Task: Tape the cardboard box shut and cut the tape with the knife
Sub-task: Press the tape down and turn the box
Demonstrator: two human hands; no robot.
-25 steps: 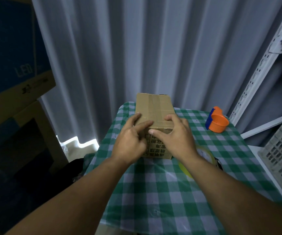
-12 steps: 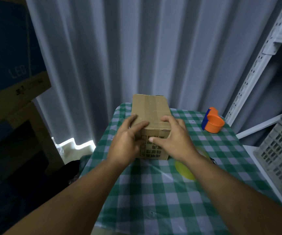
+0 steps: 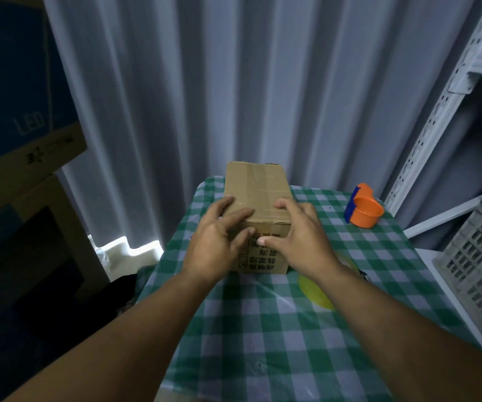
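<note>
Here, both hands press tape flat on the near end of the box.

The small table (image 3: 263, 329) under its green checked cloth stands against the grey curtain (image 3: 234, 82), and the cardboard box (image 3: 255, 187) sits toward its far edge, flaps down, with a strip of clear tape running along the top seam. The left hand (image 3: 216, 245) and right hand (image 3: 300, 242) lie spread over the near top edge and front face, fingers splayed, gripping nothing. A yellow tape roll (image 3: 315, 291) lies just behind the right wrist; an orange and blue tape dispenser (image 3: 363, 208) stands well off to the right. I can see no knife. I would say the smoothing step is in hand; next comes finding the blade and slicing any tape that trails from the roll.
</note>
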